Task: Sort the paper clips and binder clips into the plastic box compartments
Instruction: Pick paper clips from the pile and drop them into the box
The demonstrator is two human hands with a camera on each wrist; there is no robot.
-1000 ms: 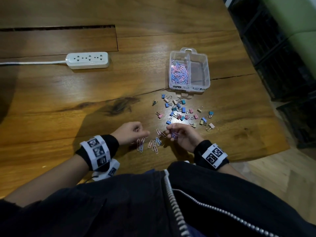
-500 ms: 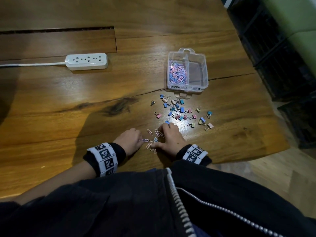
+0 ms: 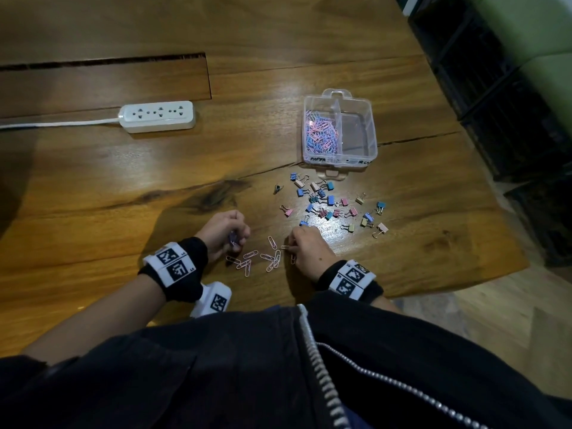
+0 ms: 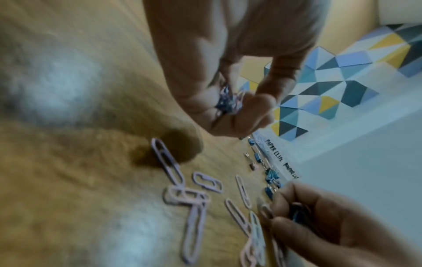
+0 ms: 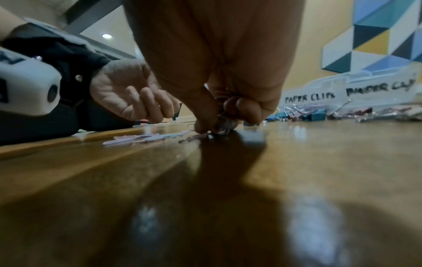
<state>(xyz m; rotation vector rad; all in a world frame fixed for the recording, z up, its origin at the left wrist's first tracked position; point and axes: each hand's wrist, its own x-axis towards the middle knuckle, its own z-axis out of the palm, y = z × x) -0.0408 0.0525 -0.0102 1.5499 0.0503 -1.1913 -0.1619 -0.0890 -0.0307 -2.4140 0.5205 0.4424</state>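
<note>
A clear plastic box [image 3: 373,140] stands on the wooden table; its left compartment holds pink and blue paper clips [image 3: 320,134], its right compartment looks bare. Several coloured binder clips [image 3: 331,202] lie scattered in front of it. Several loose paper clips [image 3: 263,258] lie between my hands. My left hand [image 3: 224,232] is curled round a small bunch of paper clips [image 4: 228,101]. My right hand [image 3: 305,247] presses its fingertips on the table, pinching paper clips [image 5: 222,124] and holding more in its palm.
A white power strip [image 3: 158,116] with its cord lies at the back left. The table edge [image 3: 464,283] runs close on the right, with dark shelving beyond. A long slot [image 3: 105,61] cuts the tabletop at the back. My dark jacket fills the foreground.
My left hand has lifted and turned, drawing away from the loose paper clips with its bunch. The right hand stays low over the clips, fingers shifted a little to the right.
</note>
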